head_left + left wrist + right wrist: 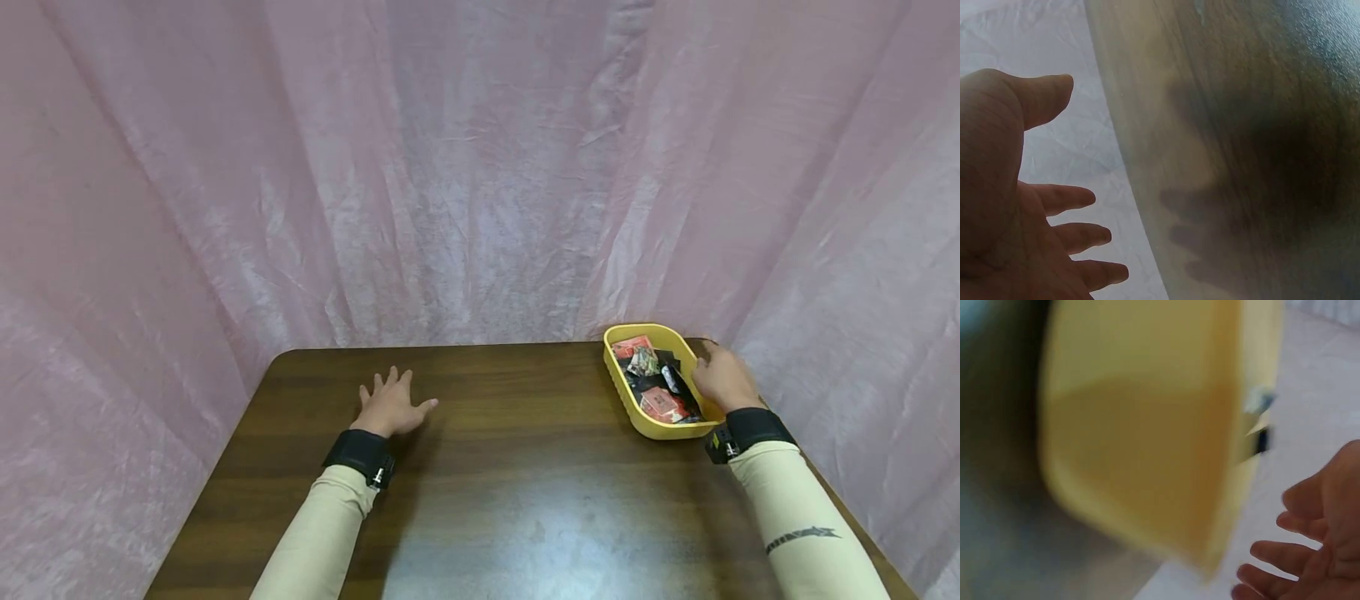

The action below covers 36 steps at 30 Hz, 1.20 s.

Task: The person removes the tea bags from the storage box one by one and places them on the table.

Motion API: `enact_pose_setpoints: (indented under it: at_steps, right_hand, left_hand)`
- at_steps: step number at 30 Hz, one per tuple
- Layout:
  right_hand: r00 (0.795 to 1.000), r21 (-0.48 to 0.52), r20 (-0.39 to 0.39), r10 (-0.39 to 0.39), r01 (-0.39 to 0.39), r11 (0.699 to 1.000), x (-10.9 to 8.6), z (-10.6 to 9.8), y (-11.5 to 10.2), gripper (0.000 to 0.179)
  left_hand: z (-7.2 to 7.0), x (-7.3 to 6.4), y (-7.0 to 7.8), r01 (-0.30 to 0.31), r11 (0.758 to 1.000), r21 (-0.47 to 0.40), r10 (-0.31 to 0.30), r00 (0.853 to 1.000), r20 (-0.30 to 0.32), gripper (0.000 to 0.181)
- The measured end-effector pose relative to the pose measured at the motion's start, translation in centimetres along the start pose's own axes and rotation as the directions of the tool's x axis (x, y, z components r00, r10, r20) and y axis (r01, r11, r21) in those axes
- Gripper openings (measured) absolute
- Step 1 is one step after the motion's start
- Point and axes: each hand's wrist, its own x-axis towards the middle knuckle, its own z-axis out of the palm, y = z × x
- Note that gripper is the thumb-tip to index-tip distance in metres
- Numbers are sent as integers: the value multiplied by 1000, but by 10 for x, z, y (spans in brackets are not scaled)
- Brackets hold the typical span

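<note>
Left grip (390, 406) spread; right grip (726, 381) loosely spread beside one yellow basket (664, 431).

Plastic basket (666, 432), glossy wood-grain tabletop (517, 425)

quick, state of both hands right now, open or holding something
Left hand: open, fingers spread, holding nothing.
Right hand: open, holding nothing, at the yellow rounded-rectangular plastic basket's right side.

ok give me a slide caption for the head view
Left hand spread over a brown table, right hand beside a yellow basket of small packets.
</note>
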Motion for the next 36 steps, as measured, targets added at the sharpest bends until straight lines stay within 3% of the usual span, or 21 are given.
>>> enact_pose_setpoints:
  at_steps: [5, 11, 14, 19, 28, 32, 36]
  right_hand:
    - [993, -16, 103, 51, -50, 999, -5, 8, 27, 69]
    - [999, 13, 26, 35, -35, 999, -12, 23, 33, 65]
    - [999, -2, -20, 38, -38, 999, -16, 29, 26, 71]
    - [998, -28, -29, 50, -51, 998, -26, 38, 0, 77]
    - [997, -49, -73, 28, -32, 998, -35, 57, -33, 68]
    - [998, -40, -64, 21, -24, 999, -38, 64, -42, 69]
    - [998, -26, -64, 19, -21, 999, -41, 68, -49, 70]
  left_hand:
    - [4, -1, 0, -2, 1000, -1, 2, 1000, -4, 88]
    - [10, 2, 3, -23, 1000, 4, 23, 1000, -3, 88]
    - [11, 2, 5, -33, 999, 2, 33, 999, -3, 89]
    - [10, 0, 8, -49, 999, 12, 49, 999, 1, 88]
    - [14, -6, 28, -114, 992, 63, 113, 994, 9, 87]
    - [18, -10, 43, -172, 982, 81, 173, 985, -11, 84]
    - [20, -13, 72, -259, 960, 104, 264, 964, -34, 77]
